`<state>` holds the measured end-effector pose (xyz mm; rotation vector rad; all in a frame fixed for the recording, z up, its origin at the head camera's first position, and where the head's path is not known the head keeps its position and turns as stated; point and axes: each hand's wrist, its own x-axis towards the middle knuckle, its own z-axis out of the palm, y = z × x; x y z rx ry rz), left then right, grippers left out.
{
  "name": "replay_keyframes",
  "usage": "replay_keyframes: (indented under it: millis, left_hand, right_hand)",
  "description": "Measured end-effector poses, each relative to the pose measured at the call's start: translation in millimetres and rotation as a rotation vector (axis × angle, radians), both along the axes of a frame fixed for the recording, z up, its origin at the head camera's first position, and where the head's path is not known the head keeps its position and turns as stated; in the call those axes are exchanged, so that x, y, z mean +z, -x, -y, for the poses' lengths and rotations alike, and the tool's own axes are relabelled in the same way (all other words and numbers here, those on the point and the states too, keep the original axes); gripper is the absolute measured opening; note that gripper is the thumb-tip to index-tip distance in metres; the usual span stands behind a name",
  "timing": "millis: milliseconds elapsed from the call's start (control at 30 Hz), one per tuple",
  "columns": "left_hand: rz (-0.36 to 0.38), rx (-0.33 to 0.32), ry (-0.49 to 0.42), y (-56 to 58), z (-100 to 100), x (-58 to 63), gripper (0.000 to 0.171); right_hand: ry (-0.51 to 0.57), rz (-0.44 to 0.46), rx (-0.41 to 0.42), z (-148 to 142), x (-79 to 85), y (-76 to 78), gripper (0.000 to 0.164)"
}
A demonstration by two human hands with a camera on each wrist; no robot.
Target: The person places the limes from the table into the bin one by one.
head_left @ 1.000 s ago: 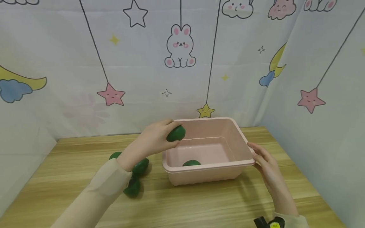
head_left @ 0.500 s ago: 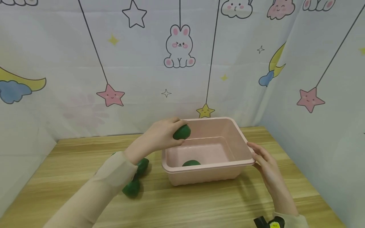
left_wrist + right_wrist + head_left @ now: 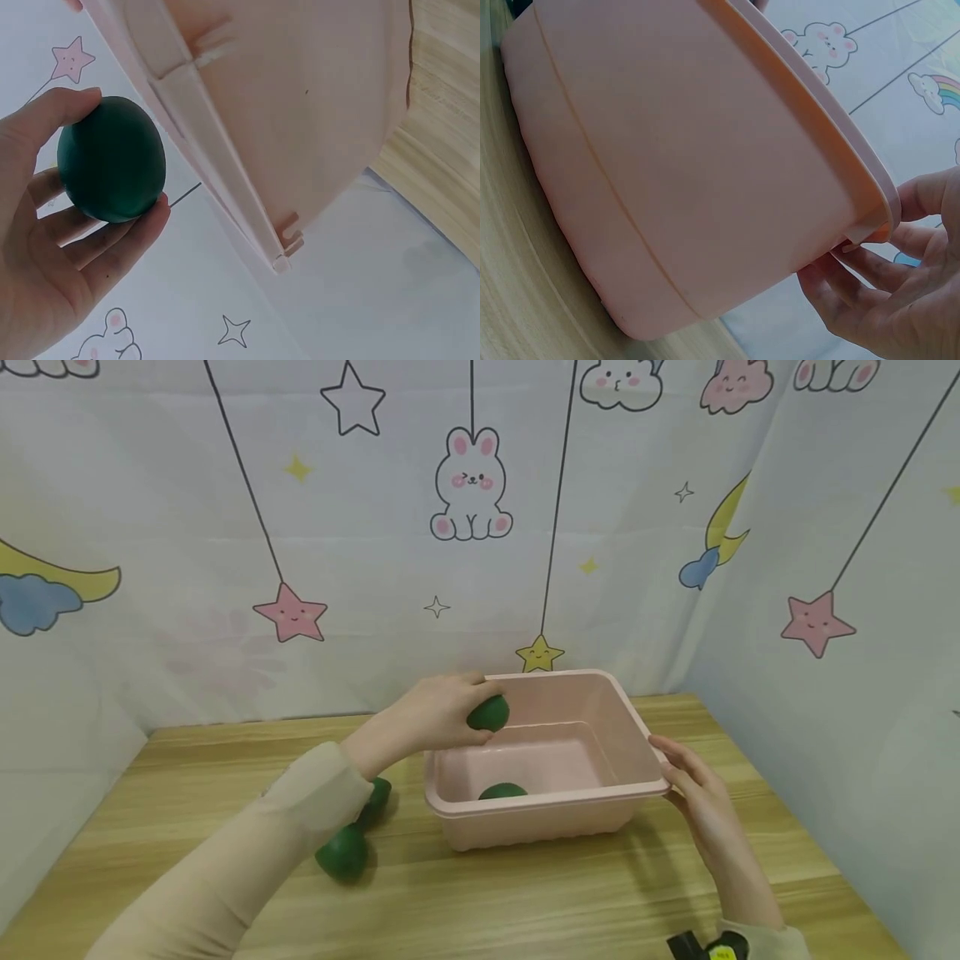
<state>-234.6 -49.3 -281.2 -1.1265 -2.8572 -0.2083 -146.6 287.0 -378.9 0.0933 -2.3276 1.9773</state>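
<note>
My left hand (image 3: 442,710) holds a smooth, dark green egg-shaped object (image 3: 112,159) between thumb and fingers, above the left part of a pink plastic basin (image 3: 555,802). Inside the basin, near its front wall, lies another green egg-shaped object (image 3: 502,791). At the basin's right side my right hand (image 3: 701,797) grips the rim, thumb at the edge and fingers beneath it, as the right wrist view shows. Two more green objects rest on the table left of the basin: one in front (image 3: 342,854), and one behind (image 3: 377,802) partly hidden by my left sleeve.
The basin stands on a wood-grain table (image 3: 510,902). A white curtain (image 3: 360,543) with printed stars and a rabbit hangs close behind it and along the sides. A dark strap device with a yellow label (image 3: 722,950) sits at my right wrist.
My left hand has moved right with its green object, further over the basin. A green object farther left on the table is now hidden behind my sleeve. The right hand stays on the rim.
</note>
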Motion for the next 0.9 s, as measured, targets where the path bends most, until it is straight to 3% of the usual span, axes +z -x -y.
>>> replay_keyframes:
  millis: [333,900]
  left_hand:
    - [-0.034,-0.039,0.119,3.8,-9,-5.2,0.049]
    - [0.020,-0.075,0.146,7.6,-19,-16.5,0.051]
  right_hand:
    - [-0.014,-0.001,-0.002,0,0.1,0.3,0.048]
    - [-0.023,0.002,-0.011,0,1.6,-0.3,0.049]
